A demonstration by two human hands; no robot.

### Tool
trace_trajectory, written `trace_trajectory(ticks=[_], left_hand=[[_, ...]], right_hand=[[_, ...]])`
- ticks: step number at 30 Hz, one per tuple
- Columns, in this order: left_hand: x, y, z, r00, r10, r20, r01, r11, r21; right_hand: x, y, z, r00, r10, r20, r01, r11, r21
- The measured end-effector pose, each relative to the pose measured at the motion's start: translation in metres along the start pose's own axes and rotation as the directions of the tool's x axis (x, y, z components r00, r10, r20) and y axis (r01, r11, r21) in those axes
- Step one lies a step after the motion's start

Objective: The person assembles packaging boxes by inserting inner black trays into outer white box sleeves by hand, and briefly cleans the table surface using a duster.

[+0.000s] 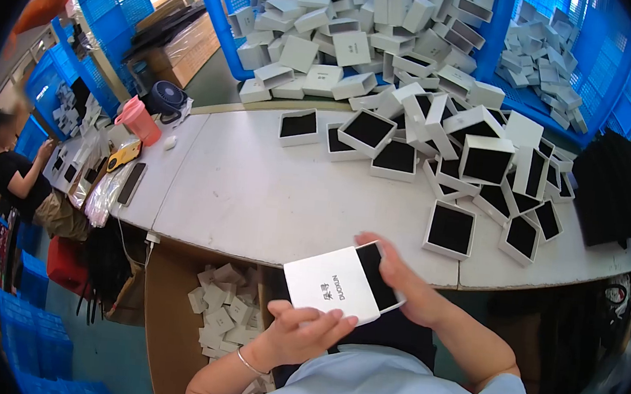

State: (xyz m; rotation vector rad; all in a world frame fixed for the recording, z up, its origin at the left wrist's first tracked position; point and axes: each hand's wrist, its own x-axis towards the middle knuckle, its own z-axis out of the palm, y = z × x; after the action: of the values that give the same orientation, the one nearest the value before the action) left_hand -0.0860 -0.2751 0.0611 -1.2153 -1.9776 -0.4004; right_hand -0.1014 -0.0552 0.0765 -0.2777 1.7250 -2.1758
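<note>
A white box sleeve (327, 278) printed with dark lettering lies in my left hand (302, 331), whose fingers are closed along its lower edge. Partly inside the sleeve is a white drawer tray with a black lining (378, 275), sticking out on the right. My right hand (410, 282) grips the tray's outer end, with some fingers hidden behind it. Both hands are in front of the table's near edge. On the table, beyond my right hand, stands another black-lined tray (450, 229), beside a heap of similar trays (478, 159).
Blue crates (230, 18) full of white boxes stand at the back. A black stack (613, 188) is at the right. Left are a pink cup (139, 121), a small fan (167, 98) and phones (131, 183). A carton (168, 312) below holds boxes. Another person (21, 176) sits far left.
</note>
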Motion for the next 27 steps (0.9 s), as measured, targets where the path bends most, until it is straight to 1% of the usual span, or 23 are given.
trace_trajectory(ticks=[1, 3, 4, 5, 6, 7, 8, 9, 10, 11, 12, 13, 14, 15, 17, 18, 20, 21, 23, 24, 25, 26, 27], left_hand=[[-0.001, 0.006, -0.003, 1.000, 0.005, 0.007, -0.004, 1.000, -0.018], [0.000, 0.013, -0.006, 0.993, 0.087, 0.077, -0.083, 0.995, -0.054], [-0.005, 0.011, -0.006, 0.996, 0.063, 0.063, -0.060, 0.997, -0.039], [-0.010, 0.014, -0.006, 0.996, 0.069, 0.055, -0.067, 0.997, -0.046], [-0.016, 0.016, -0.006, 1.000, 0.014, 0.001, -0.014, 1.000, -0.020], [-0.018, 0.015, -0.006, 0.998, -0.039, -0.054, 0.040, 0.999, 0.002], [-0.019, 0.006, -0.014, 0.998, -0.057, -0.013, 0.057, 0.998, -0.015], [-0.021, -0.003, -0.026, 0.993, -0.118, 0.007, 0.118, 0.993, 0.023], [-0.026, -0.012, -0.040, 0.984, -0.178, 0.023, 0.176, 0.982, 0.066], [-0.039, -0.022, -0.054, 0.948, -0.316, 0.031, 0.312, 0.946, 0.088], [-0.052, -0.032, -0.069, 0.891, -0.453, 0.032, 0.447, 0.888, 0.112], [-0.057, -0.042, -0.087, 0.830, -0.549, 0.096, 0.531, 0.831, 0.165], [-0.063, -0.048, -0.101, 0.722, -0.681, 0.119, 0.645, 0.726, 0.240], [-0.070, -0.052, -0.115, 0.600, -0.777, 0.191, 0.711, 0.627, 0.319], [-0.070, -0.051, -0.129, 0.325, -0.906, 0.270, 0.785, 0.418, 0.457], [-0.069, -0.053, -0.129, 0.315, -0.915, 0.250, 0.790, 0.399, 0.465], [-0.063, -0.062, -0.121, 0.431, -0.882, 0.190, 0.814, 0.471, 0.340], [-0.056, -0.068, -0.114, 0.414, -0.893, 0.178, 0.821, 0.451, 0.349], [-0.036, -0.088, -0.090, 0.461, -0.842, 0.280, 0.881, 0.472, -0.031], [-0.025, -0.102, -0.074, 0.544, -0.775, 0.321, 0.832, 0.549, -0.084], [-0.013, -0.119, -0.054, 0.623, -0.696, 0.357, 0.773, 0.618, -0.143], [0.000, -0.136, -0.033, 0.629, -0.682, 0.373, 0.770, 0.612, -0.180], [0.005, -0.162, -0.009, 0.688, -0.615, 0.386, 0.723, 0.628, -0.288]], right_hand=[[-0.002, 0.009, 0.004, 0.992, 0.022, 0.123, -0.017, 0.999, -0.047], [-0.004, 0.016, 0.022, 0.991, 0.038, 0.131, -0.067, 0.971, 0.228], [-0.002, 0.020, 0.029, 0.993, 0.029, 0.118, -0.055, 0.973, 0.224], [-0.001, 0.025, 0.035, 0.995, -0.069, 0.065, 0.060, 0.988, 0.140], [0.000, 0.027, 0.036, 0.985, -0.171, 0.021, 0.170, 0.984, 0.050], [-0.001, 0.021, 0.034, 0.985, -0.174, 0.009, 0.173, 0.984, 0.044], [-0.001, 0.011, 0.032, 0.964, -0.260, -0.046, 0.250, 0.955, -0.159], [0.002, 0.002, 0.028, 0.932, -0.352, -0.081, 0.303, 0.883, -0.359], [0.007, -0.008, 0.011, 0.807, -0.564, -0.175, 0.315, 0.662, -0.680], [0.010, -0.022, -0.017, 0.631, -0.759, -0.160, 0.204, 0.361, -0.910], [0.010, -0.037, -0.047, 0.543, -0.818, -0.192, 0.005, 0.231, -0.973], [0.007, -0.049, -0.079, 0.449, -0.873, -0.192, -0.203, 0.110, -0.973], [0.003, -0.057, -0.108, 0.412, -0.879, -0.240, -0.236, 0.152, -0.960], [-0.001, -0.061, -0.132, 0.375, -0.881, -0.288, -0.262, 0.197, -0.945], [-0.009, -0.067, -0.164, 0.397, -0.859, -0.323, -0.260, 0.232, -0.937], [-0.011, -0.069, -0.173, 0.433, -0.851, -0.297, -0.265, 0.195, -0.944], [-0.013, -0.073, -0.184, 0.514, -0.820, -0.253, -0.250, 0.139, -0.958], [-0.011, -0.075, -0.180, 0.556, -0.786, -0.272, -0.241, 0.161, -0.957], [-0.008, -0.076, -0.181, 0.639, -0.739, -0.216, -0.273, 0.044, -0.961], [-0.007, -0.077, -0.178, 0.673, -0.720, -0.170, -0.295, -0.051, -0.954], [-0.005, -0.078, -0.175, 0.675, -0.720, -0.160, -0.318, -0.090, -0.944], [-0.005, -0.077, -0.177, 0.664, -0.727, -0.175, -0.325, -0.071, -0.943], [-0.006, -0.075, -0.181, 0.651, -0.735, -0.190, -0.334, -0.052, -0.941]])
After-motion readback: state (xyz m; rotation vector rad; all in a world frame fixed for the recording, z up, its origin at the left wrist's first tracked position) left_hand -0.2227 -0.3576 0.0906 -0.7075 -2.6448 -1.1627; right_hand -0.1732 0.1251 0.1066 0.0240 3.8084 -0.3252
